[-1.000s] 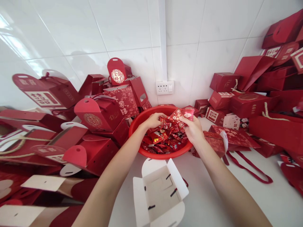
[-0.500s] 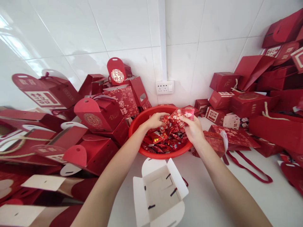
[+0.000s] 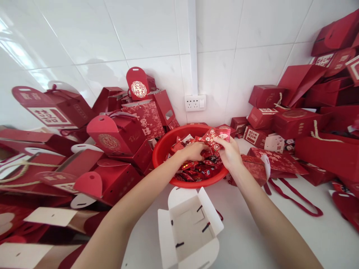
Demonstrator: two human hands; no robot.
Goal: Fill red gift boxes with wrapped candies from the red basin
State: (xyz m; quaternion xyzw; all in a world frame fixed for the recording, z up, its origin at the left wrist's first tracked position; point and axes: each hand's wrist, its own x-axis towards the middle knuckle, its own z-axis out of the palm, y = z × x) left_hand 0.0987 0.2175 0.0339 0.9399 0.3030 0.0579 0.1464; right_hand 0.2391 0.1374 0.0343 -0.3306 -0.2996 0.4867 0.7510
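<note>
A round red plastic basin [image 3: 160, 154] full of shiny red wrapped candies [image 3: 193, 175] stands against the wall. My left hand [image 3: 195, 151] reaches down into it, fingers bent and apart among the candies; their tips are partly hidden and I see nothing held. Over the basin's right side my right hand [image 3: 230, 154] is closed on several red printed candy packets [image 3: 213, 138], thumb on top. In front of the basin sits a gift box [image 3: 187, 228] with its white inside facing up, flaps spread and nothing in it. Dark cord ends stick out through its walls.
Red gift boxes [image 3: 114, 134] crowd the left side. More red boxes [image 3: 294, 123] are stacked at the right, with a red ribbon handle [image 3: 303, 201] lying on the white table [image 3: 252, 231]. A wall socket [image 3: 195, 103] is behind the basin.
My left hand has moved right and slightly down, deeper among the candies, uncovering some at the basin's left. My right hand stays in place with the packets.
</note>
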